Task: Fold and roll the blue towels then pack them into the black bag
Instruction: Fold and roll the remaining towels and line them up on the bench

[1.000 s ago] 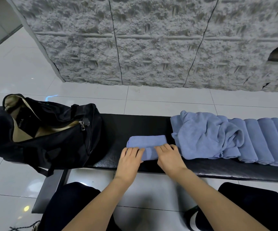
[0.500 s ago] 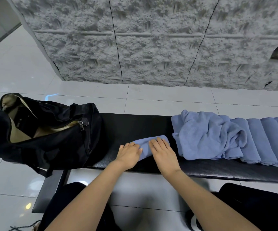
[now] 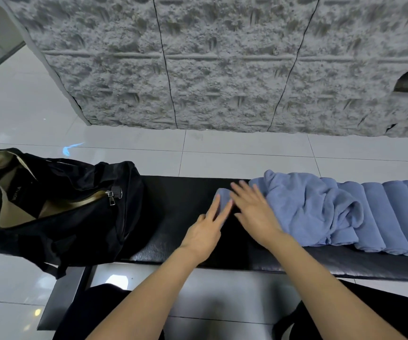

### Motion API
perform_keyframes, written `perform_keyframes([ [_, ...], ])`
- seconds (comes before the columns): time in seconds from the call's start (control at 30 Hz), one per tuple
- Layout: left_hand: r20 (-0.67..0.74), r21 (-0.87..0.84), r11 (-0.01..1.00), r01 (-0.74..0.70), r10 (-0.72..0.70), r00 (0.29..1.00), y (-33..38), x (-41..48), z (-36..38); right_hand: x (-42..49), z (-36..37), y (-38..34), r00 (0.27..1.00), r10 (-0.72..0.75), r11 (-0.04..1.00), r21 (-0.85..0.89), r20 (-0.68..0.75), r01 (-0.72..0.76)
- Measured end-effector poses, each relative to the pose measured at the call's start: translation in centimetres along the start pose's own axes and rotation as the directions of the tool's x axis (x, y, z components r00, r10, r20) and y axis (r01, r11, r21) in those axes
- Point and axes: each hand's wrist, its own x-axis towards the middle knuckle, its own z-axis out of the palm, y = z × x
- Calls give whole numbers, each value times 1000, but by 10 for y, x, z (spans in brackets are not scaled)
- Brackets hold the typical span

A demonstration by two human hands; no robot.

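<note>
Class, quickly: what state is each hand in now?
Left hand: open, straight fingers on the small rolled blue terry towel.
Right hand: open, fingers spread over it.

A soft black bag (image 3: 75,229) slumps on the left end of the table (image 3: 185,192), hanging past its edge. Its top zip is open, showing tan lining and a silver zip pull. Near the table's middle lies a small blue towel (image 3: 223,198), mostly hidden beneath the flat fingers of my left grip (image 3: 205,231) and right grip (image 3: 254,212). Just to its right, a loose blue towel (image 3: 303,204) lies crumpled in a heap, draped partly over a row of rolled blue towels (image 3: 391,217), which lie side by side and touching, running toward the table's right end.
</note>
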Motion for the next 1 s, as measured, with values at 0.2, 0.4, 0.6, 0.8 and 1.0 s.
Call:
perform_keyframes([
  [0.2, 58, -385, 879, 281, -281, 958, 58, 37, 14, -54, -12, 68, 806, 530, 837, 13, -262, -546],
  [0.4, 121, -627, 678, 382, -400, 908, 100, 66, 20, -62, 10, 82, 774, 630, 773, -44, -57, -633],
  [0.6, 75, -310, 865, 395, -392, 917, 101, 63, 33, -63, 12, 83, 776, 629, 777, -11, -46, -630],
  [0.8, 217, -212, 888, 407, -363, 906, 102, 69, 17, -63, 5, 83, 782, 623, 782, -9, -17, -623],
  [1.0, 49, -402, 852, 336, -347, 937, 84, 60, -9, -67, -18, 81, 795, 606, 789, 94, 40, -607],
])
